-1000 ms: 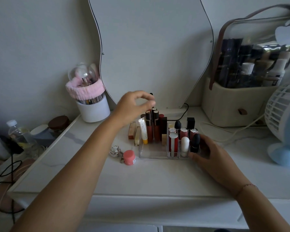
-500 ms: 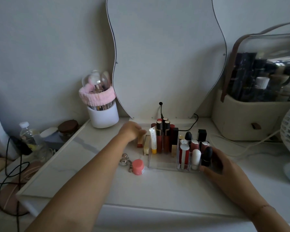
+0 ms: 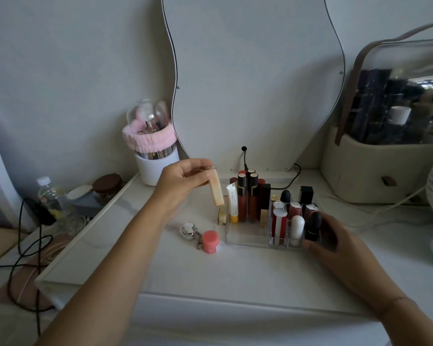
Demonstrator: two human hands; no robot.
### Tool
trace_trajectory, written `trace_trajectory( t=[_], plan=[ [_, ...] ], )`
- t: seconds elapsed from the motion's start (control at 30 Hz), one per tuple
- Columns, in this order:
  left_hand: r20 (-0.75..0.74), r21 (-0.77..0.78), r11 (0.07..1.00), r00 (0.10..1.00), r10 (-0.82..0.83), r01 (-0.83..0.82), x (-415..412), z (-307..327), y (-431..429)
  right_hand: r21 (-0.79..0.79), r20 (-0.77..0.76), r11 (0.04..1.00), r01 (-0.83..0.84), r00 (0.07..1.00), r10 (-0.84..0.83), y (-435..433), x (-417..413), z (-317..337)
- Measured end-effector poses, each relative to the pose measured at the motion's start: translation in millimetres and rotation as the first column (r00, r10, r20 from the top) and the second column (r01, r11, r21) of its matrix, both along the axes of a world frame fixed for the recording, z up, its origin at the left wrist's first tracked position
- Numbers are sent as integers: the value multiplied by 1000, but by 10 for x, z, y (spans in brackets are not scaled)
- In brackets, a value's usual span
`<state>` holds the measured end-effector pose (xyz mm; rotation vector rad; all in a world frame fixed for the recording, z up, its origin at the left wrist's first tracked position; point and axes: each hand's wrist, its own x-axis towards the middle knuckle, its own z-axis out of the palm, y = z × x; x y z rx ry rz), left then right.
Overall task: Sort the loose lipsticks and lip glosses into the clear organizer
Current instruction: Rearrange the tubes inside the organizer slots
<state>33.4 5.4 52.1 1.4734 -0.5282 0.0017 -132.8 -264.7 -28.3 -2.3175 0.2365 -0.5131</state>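
Moved: tube, tan, off the table. Half a second ago the left hand was down among the loose pieces. It is now raised and pinches the tube's top end, the lower end hanging clear.

Meaning for the task: pick-up done, placing not yet done.

Organizer: clear, just right of the left hand. The right hand curls its fingers round the right end, apparently steadying it. The back rows are well filled, and the near section towards the left hand looks free.

Still loose: one pale lipstick, flat on the table under the held tube, beside the organizer's left wall.

Nearby, below the left hand: pink jar and keyring.

Beyond the left hand: cup of brushes.

In the way: the upright white tube and tall glosses, close right of the hanging tube. They are probably easy to knock on the way in.
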Motion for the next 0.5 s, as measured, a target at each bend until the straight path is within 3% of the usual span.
trace_trajectory(
  t=[0.13, 0.27, 0.5],
  plan=[
    [151, 100, 995, 989, -4, -11, -288, 1, -140, 0, 20, 1000, -13, 1000, 13, -6, 3, 0],
    [305, 246, 954, 948, 92, -171, -418, -165, -305, -1, 36, 1000, -23, 999, 23, -15, -5, -1],
    [531, 278, 886, 828, 182, -372, -461, -429, -383, -7, 42, 1000, -21, 999, 22, -14, 3, 0]
  ],
)
